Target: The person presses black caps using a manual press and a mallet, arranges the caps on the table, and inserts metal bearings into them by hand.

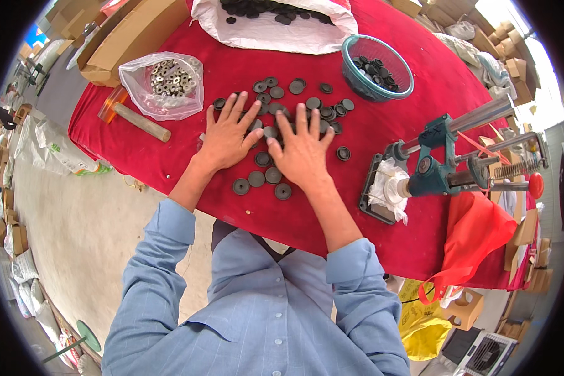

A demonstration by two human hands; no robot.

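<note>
1. While both palms press flat on a red-covered desk (169, 150), the left hand (227, 139) and the right hand (303, 152) lie side by side, fingers spread wide and clamped on nothing, over a scatter of small dark discs (276, 103).

2. The discs sit in the middle of the desk, some under the fingers, a few loose ones (261, 180) just short of the near edge; a sideways sweep of the wrists could, by the look of it, push these over the edge to the floor.

3. A green glass bowl (378, 67) with more discs stands beyond the right hand, apart from it; a wide outward stroke might knock it and spill its load into the loose pile.

4. A clear bag of pale metal rings (168, 81) lies open-mouthed beyond the left hand, beside a wooden stick (141, 121); a nudge could mix rings with discs, which would likely mean sorting them again.

5. A teal hand press (433, 164) with a rag at its base stands to the right, well apart from the hands; the red bag (476, 241) hanging at that corner could snag a sleeve.

6. A white sack (276, 30) with more discs slumps at the far edge, and its contents may slide into the working pile.
</note>
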